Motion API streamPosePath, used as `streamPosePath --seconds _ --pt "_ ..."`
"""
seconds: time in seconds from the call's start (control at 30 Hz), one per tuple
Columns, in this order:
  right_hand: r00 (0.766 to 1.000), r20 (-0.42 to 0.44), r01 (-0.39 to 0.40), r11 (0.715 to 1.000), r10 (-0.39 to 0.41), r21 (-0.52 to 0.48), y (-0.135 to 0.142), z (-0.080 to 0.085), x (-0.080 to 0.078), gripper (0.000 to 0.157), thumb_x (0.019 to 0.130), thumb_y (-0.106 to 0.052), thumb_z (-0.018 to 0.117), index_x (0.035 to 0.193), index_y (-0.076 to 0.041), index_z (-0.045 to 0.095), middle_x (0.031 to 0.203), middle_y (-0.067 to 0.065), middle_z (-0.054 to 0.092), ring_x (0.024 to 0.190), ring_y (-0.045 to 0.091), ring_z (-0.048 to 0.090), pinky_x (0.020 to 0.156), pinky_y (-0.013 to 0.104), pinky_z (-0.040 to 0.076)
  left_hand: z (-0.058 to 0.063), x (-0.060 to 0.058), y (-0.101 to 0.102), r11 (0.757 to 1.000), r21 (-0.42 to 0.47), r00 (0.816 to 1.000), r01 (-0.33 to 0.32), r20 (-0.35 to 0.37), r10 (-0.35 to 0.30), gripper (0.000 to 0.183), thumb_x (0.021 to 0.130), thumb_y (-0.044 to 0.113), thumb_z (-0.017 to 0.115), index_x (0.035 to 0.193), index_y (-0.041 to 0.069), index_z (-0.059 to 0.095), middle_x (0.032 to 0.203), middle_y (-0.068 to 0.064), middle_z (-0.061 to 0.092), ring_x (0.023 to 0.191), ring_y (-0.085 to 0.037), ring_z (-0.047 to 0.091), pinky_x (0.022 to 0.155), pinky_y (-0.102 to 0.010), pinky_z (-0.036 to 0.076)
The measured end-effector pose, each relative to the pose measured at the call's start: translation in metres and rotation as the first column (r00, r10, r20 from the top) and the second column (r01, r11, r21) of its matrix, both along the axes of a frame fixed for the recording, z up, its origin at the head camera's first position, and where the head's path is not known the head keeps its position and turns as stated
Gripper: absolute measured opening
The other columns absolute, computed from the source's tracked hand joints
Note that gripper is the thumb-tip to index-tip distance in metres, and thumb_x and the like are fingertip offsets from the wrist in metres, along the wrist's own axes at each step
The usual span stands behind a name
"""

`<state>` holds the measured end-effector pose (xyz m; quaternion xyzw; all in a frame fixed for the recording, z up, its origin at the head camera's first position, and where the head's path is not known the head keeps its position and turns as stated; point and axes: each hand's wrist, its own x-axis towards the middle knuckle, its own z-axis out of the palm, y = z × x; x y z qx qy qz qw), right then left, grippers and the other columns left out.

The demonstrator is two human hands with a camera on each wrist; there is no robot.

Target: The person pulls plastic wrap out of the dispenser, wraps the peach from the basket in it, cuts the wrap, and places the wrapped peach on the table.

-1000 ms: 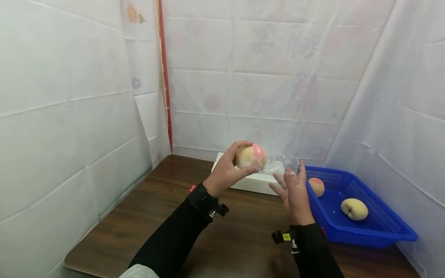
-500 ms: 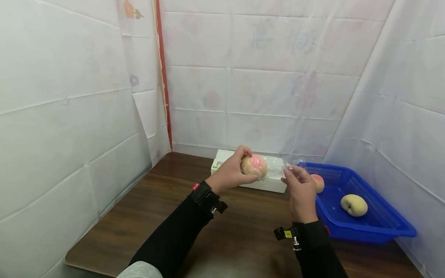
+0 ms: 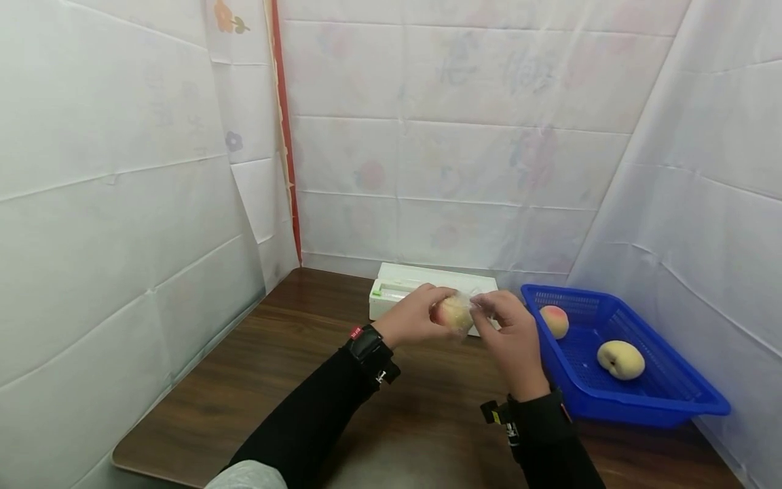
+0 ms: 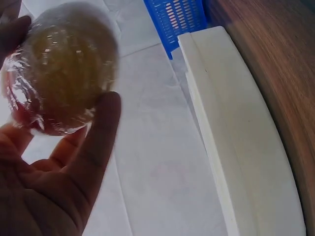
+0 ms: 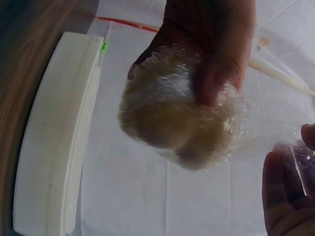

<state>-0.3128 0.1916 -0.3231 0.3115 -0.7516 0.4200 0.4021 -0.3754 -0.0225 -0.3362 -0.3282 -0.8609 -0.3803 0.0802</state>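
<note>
A peach (image 3: pixel 453 314) wrapped in clear cling film is held above the table by my left hand (image 3: pixel 415 318), thumb and fingers around its sides. In the left wrist view the film lies tight and shiny over the peach (image 4: pixel 69 64). Just to the right, my right hand (image 3: pixel 516 336) pinches the loose end of the cling film (image 5: pixel 261 132) between thumb and fingers. The right wrist view shows that film stretched from the peach (image 5: pixel 172 123) to the fingertips.
Behind the hands lies a long white cling film box (image 3: pixel 385 305) with a green tab. On the right a blue plastic basket (image 3: pixel 629 399) holds two unwrapped peaches, one pinkish (image 3: pixel 554 322) and one pale yellow (image 3: pixel 621 360). White sheeting surrounds the brown table (image 3: pixel 244 380).
My right hand first had spread fingers, then pinched the film end and moved left toward the peach. My left hand has lowered and turned the peach, its pink side now facing left.
</note>
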Motion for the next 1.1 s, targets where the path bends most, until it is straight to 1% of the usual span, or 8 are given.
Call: streamPosePath --seconds 0.17,0.33,0.53,0.77,0.9,1.0,1.03,1.1 --pt "0.991 -0.125 0.062 0.992 -0.049 0.108 0.000 0.000 0.004 0.028 0.091 0.006 0.078 0.116 -0.008 0.079 0.106 0.009 0.075 0.097 0.019 0.068 0.091 0.009 0.048 0.001 -0.002 0.000 0.990 0.138 1.000 0.021 -0.008 -0.020 0.066 0.093 0.038 0.080 0.154 0.029 0.055 0.128 0.000 0.061 0.099 -0.016 0.061 0.076 -0.027 0.058" --pt "0.978 -0.203 0.079 0.986 -0.048 0.145 -0.003 -0.001 0.004 0.028 0.087 0.010 0.080 0.109 -0.007 0.081 0.104 0.010 0.077 0.098 0.025 0.071 0.095 0.009 0.048 0.004 -0.001 -0.002 0.955 0.296 0.999 0.026 0.031 -0.037 0.062 0.099 0.041 0.075 0.156 0.029 0.053 0.142 0.002 0.062 0.094 -0.018 0.068 0.074 -0.031 0.060" --pt "0.977 -0.205 0.083 0.987 -0.054 0.135 -0.007 -0.001 0.005 0.023 0.088 0.009 0.080 0.105 -0.005 0.082 0.105 0.011 0.077 0.101 0.027 0.072 0.101 0.004 0.044 0.009 0.004 -0.003 0.939 0.342 0.999 0.011 0.029 -0.022 0.057 0.103 0.040 0.070 0.157 0.031 0.052 0.148 0.002 0.059 0.094 -0.019 0.070 0.074 -0.033 0.059" --pt "0.973 -0.225 0.092 0.984 -0.057 0.151 -0.009 0.000 0.006 0.022 0.089 0.007 0.079 0.108 -0.006 0.082 0.110 0.012 0.077 0.106 0.029 0.071 0.100 0.005 0.044 0.016 0.008 -0.003 0.914 0.405 0.999 -0.005 0.041 -0.013 0.058 0.100 0.026 0.069 0.155 0.033 0.053 0.150 -0.002 0.057 0.089 -0.018 0.071 0.072 -0.030 0.057" --pt "0.971 -0.231 0.101 0.982 -0.062 0.162 -0.010 -0.003 0.006 0.021 0.090 0.005 0.079 0.108 -0.006 0.082 0.108 0.011 0.076 0.105 0.028 0.070 0.102 0.006 0.043 0.018 0.010 -0.003 0.909 0.417 0.998 -0.006 0.066 -0.024 0.057 0.100 0.025 0.066 0.156 0.034 0.053 0.152 -0.005 0.056 0.092 -0.016 0.072 0.075 -0.028 0.059" --pt "0.966 -0.251 0.112 0.979 -0.067 0.168 -0.011 -0.005 0.004 0.023 0.089 0.005 0.080 0.109 -0.007 0.083 0.106 0.010 0.076 0.105 0.028 0.069 0.102 0.009 0.044 0.019 0.014 -0.003 0.905 0.424 0.996 0.004 0.082 -0.043 0.056 0.102 0.029 0.064 0.156 0.034 0.053 0.157 -0.005 0.052 0.090 -0.013 0.071 0.074 -0.028 0.059" --pt "0.962 -0.265 0.116 0.979 -0.068 0.169 -0.012 -0.006 0.003 0.024 0.088 0.005 0.080 0.109 -0.007 0.083 0.106 0.011 0.075 0.104 0.029 0.069 0.101 0.012 0.046 0.020 0.015 -0.003 0.903 0.430 0.994 0.010 0.090 -0.054 0.055 0.103 0.031 0.062 0.156 0.035 0.052 0.158 -0.004 0.050 0.084 -0.013 0.067 0.072 -0.028 0.057" --pt "0.954 -0.292 0.120 0.979 -0.067 0.167 -0.012 -0.007 0.001 0.026 0.086 0.007 0.081 0.109 -0.005 0.082 0.106 0.013 0.075 0.104 0.031 0.068 0.099 0.020 0.048 0.023 0.018 -0.004 0.890 0.454 0.990 0.036 0.103 -0.093 0.054 0.105 0.036 0.058 0.157 0.033 0.050 0.160 -0.005 0.048 0.087 -0.012 0.068 0.075 -0.029 0.059"
